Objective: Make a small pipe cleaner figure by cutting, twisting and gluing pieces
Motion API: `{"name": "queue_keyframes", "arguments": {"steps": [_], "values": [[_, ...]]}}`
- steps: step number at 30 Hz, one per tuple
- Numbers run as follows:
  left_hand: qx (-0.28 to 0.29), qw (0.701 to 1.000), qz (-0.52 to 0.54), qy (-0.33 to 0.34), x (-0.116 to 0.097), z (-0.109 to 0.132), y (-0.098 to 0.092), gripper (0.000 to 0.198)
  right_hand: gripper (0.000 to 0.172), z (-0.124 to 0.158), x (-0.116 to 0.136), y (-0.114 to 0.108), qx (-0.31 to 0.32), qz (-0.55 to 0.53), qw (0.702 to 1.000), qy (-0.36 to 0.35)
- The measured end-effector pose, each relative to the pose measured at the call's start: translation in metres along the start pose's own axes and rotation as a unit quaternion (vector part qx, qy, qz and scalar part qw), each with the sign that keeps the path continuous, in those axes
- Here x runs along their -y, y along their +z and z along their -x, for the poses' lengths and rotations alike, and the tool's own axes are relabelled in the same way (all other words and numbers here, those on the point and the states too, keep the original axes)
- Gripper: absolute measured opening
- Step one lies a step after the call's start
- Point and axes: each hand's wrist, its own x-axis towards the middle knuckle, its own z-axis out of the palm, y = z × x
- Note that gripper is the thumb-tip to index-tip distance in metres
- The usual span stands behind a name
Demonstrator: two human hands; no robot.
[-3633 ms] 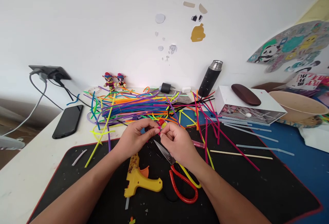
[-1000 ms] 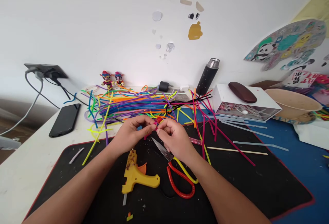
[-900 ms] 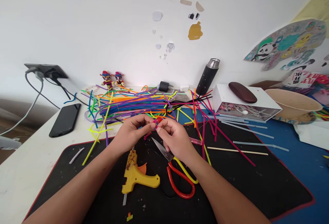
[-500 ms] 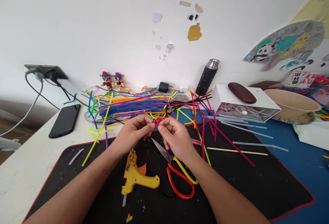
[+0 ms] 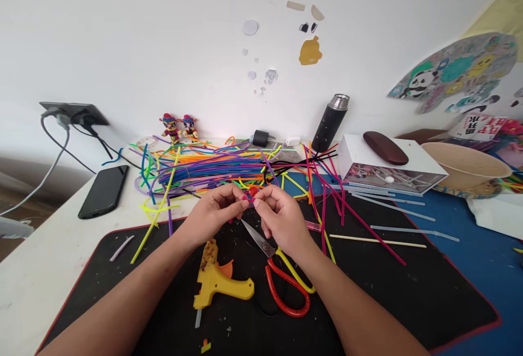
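Observation:
My left hand and my right hand meet above the black mat, thumbs and fingertips pinched together. Between them is a small magenta and orange-red pipe-cleaner figure, mostly covered by the fingers. A magenta end pokes out below the left fingertips. Under my right hand lie scissors with one red and one yellow handle, blades pointing up toward the fingers. A yellow hot glue gun rests on its side below my left hand.
Behind the hands spreads a pile of colourful pipe cleaners. Two small figures, a black flask and a white box stand along the wall. A phone lies left; a wooden stick and glue sticks lie right.
My fingers have shifted slightly on the pipe-cleaner figure, and the magenta end below the left hand shows less. The scissors and glue gun stay where they were.

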Motion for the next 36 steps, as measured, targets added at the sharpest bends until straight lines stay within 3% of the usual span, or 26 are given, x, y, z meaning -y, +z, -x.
{"name": "queue_keyframes", "arguments": {"steps": [8,16,28,36], "values": [[-0.002,1.000,-0.002,0.003,0.0041,-0.0012,-0.0025,0.036,0.015,0.0010,-0.0016,-0.0015,0.008,0.031,0.999,-0.004],[-0.025,0.995,-0.087,0.046,0.0014,0.0003,-0.0033,0.029,0.011,0.0001,-0.0077,-0.0033,0.020,0.076,0.997,-0.002],[-0.038,0.999,-0.004,0.017,-0.0008,-0.0018,0.0001,0.039,0.027,0.0000,-0.0045,0.0003,0.023,0.015,1.000,0.009],[-0.018,1.000,-0.008,0.003,0.0017,-0.0024,-0.0016,0.041,0.024,-0.0015,-0.0057,-0.0013,0.009,0.007,1.000,-0.002]]}}
